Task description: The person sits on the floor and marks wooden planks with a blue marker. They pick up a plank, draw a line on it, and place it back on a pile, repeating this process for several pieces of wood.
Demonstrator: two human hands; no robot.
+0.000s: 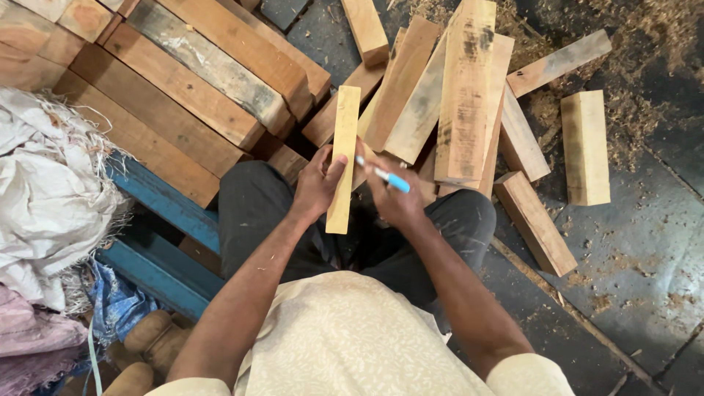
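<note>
Head view looks down on a seated person: left hand (317, 183) grasps a pale narrow wood strip (343, 147) upright above the knees, while right hand (392, 196) is clenched round a blue marker pen (385, 175) with its tip at the strip's right edge. Loose wooden blocks (469, 95) lie heaped on the sawdusty floor (645, 242) ahead

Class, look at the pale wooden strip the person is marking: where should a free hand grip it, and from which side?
Grip the pale wooden strip at mid-length across its narrow edges, coming from the left, as the left hand does. It is long and slim, and the right hand with the blue marker occupies the other side.
</note>
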